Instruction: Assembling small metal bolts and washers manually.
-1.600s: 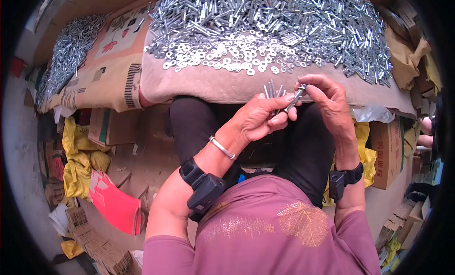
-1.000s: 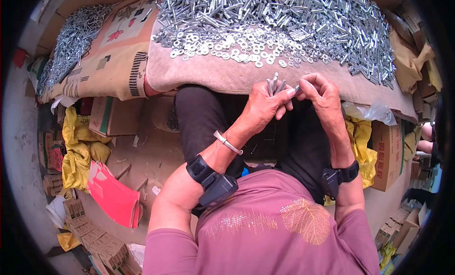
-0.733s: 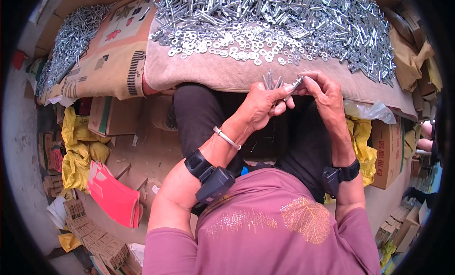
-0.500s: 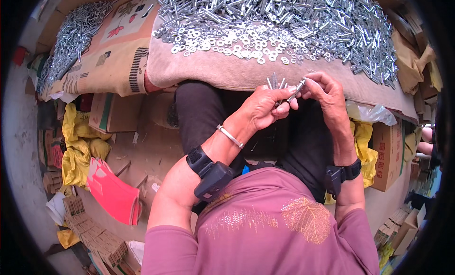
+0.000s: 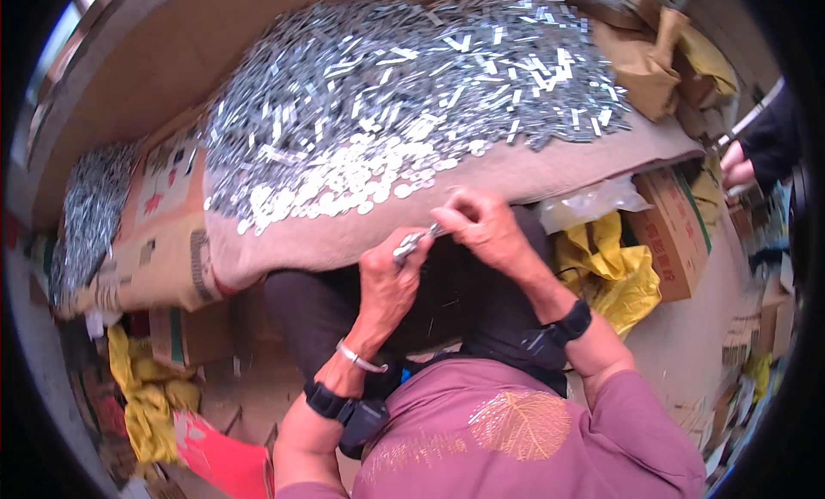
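Note:
My left hand is closed around several silvery metal bolts, blurred by motion. One bolt sticks out toward my right hand, whose thumb and fingertips are pinched at its end. Whether a washer or nut sits there is too small to tell. Both hands are above my lap, just off the near edge of the cloth-covered table. Flat ring washers lie in a bright band on the cloth, nearest my hands. Behind them spreads a large heap of short metal tubes and bolts.
A second metal heap lies at the far left. Below the table are yellow bags, a cardboard box, clear plastic and a red sheet. At the right edge another person's hand shows.
The view has swung and tilted, so the table and heaps sit slanted and lower left. My hands appear lower and to the left, still close together at the bolt.

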The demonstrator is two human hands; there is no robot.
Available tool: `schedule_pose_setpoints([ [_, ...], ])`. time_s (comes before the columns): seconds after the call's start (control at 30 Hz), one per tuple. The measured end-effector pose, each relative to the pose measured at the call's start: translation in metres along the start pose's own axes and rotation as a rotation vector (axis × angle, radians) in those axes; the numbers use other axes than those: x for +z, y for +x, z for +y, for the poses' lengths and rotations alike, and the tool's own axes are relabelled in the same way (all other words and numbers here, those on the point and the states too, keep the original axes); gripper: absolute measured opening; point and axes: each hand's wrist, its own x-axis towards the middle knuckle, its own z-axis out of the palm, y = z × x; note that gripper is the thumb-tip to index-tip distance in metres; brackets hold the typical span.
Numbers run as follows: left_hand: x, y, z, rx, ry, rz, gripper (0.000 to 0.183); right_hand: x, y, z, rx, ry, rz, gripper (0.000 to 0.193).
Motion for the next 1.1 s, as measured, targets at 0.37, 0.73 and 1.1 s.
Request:
schedule_pose_setpoints([
  [0.37,0.008,0.003,0.007,-0.306,-0.446,-0.009,0.014,-0.02,-0.003,-0.012,0.018,0.204,-0.038,0.023],
  [0.73,0.009,-0.008,0.004,-0.24,-0.334,-0.027,0.014,-0.002,-0.004,0.011,0.012,0.208,-0.104,0.021],
  [1.1,-0.003,-0.004,-0.002,-0.272,-0.399,0.21,0.015,0.026,-0.037,-0.01,0.012,0.181,-0.302,0.043],
])
